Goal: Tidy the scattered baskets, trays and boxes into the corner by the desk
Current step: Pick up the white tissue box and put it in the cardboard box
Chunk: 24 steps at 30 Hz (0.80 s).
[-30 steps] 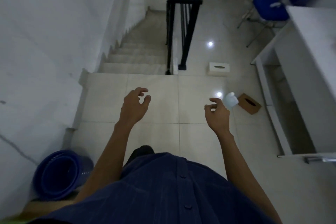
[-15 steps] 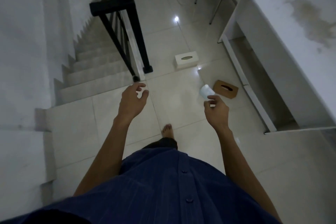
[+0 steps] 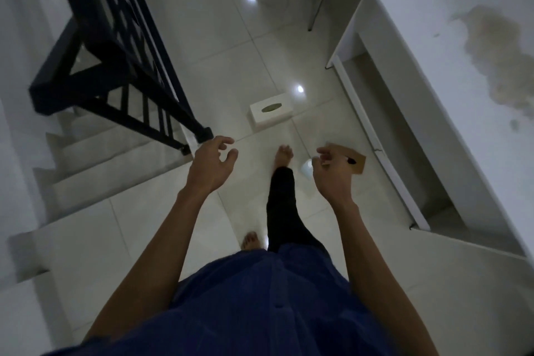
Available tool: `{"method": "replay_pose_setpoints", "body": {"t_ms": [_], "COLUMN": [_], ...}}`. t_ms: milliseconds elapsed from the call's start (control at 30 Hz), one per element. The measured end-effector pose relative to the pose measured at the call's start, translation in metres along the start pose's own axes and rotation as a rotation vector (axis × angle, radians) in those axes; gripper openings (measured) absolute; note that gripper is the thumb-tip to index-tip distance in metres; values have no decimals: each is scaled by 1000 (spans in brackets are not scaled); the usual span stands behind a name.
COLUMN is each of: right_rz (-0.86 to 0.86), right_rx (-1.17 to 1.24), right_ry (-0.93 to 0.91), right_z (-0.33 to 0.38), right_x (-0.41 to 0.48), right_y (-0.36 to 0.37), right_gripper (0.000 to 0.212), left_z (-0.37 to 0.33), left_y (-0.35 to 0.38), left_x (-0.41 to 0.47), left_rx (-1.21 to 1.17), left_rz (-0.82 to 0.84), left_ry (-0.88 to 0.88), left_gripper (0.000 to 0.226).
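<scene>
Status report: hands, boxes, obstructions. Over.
Left hand open, right hand open, both empty. White box and brown box on floor ahead, not held. Small white object lies near brown box.

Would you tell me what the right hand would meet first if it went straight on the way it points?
Probably the brown box on the floor, partly hidden behind the right hand; depth is unclear.

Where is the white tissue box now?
The white tissue box lies on the floor, mid-frame in the head view, between the black railing, left, and the desk, right.
</scene>
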State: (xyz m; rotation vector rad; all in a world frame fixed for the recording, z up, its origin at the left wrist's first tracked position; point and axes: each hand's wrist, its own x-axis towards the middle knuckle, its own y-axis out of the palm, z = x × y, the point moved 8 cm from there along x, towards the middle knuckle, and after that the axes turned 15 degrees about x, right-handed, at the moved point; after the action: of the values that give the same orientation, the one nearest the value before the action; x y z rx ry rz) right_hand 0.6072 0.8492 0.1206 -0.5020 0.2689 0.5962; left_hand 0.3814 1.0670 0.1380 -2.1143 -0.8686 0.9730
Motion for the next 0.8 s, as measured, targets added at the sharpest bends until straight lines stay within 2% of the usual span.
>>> {"method": "replay_pose_setpoints", "body": {"t_ms": [267,400,567,700,800], "right_rz": [153,180,199,198,123], "right_rx": [-118,-148,-227,-363,-444], "right_ry": [132,189,225,255,201], "right_z": [-17,-62,-207,-339,-406], "right_x": [243,358,503,601,657], "right_y": [83,150,250,311,341], "right_gripper": [34,37,52,73,79], "left_z": [-40,-21,79,178,233], "left_y": [62,139,303,439,509], "left_x": [238,363,503,570,599], "left_rx": [-93,-224,-194,-114,-88], "left_rz": [16,-2,-18,-6,-53], "left_ry": [-191,-330,-506,-626,-700], "left_gripper": [31,35,59,81,91]}}
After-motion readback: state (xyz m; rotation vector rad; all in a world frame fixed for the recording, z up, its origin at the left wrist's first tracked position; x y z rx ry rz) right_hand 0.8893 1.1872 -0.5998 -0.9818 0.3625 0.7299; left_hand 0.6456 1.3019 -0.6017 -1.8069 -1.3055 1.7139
